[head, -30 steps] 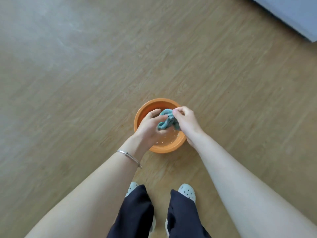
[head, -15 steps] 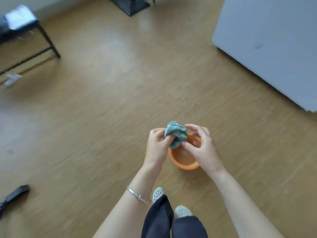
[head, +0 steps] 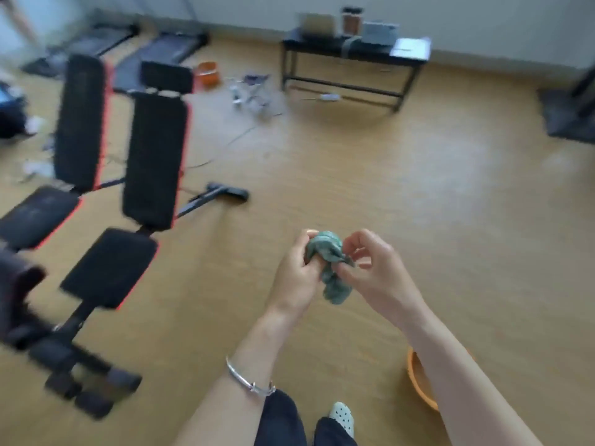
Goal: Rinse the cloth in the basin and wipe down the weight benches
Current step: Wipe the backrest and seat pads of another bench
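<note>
Two weight benches stand at your left on the wooden floor (head: 402, 194), side by side, their black pads edged in red: the outer bench (head: 80, 123) runs along the left edge of the view, and the inner bench (head: 154, 159) sits just beside it, its long back pad raised at a tilt above a shorter seat pad. Both are smeared by motion blur, so finer detail cannot be made out. Behind the inner bench, near the far wall, an orange tub (head: 207, 74) rests on the floor. Moving right, you wear a thin silver bracelet (head: 248, 381) on your left wrist, and your left hand (head: 296, 275) grips the teal cloth (head: 325, 252) with its fingers curled round the bundle's left side. That cloth is bunched into a wad held up in the air between both hands, in front of you and well apart from the benches. Beyond it, against the wall, a low black table (head: 351, 49) carries a few boxes and a jar. Your right hand (head: 373, 272) pinches the cloth's right side between thumb and fingertips, the other fingers loosely bent. Down by your right forearm, the orange basin (head: 418, 381) sits on the floor, mostly hidden behind the arm, with your white shoe (head: 343, 413) near it.
</note>
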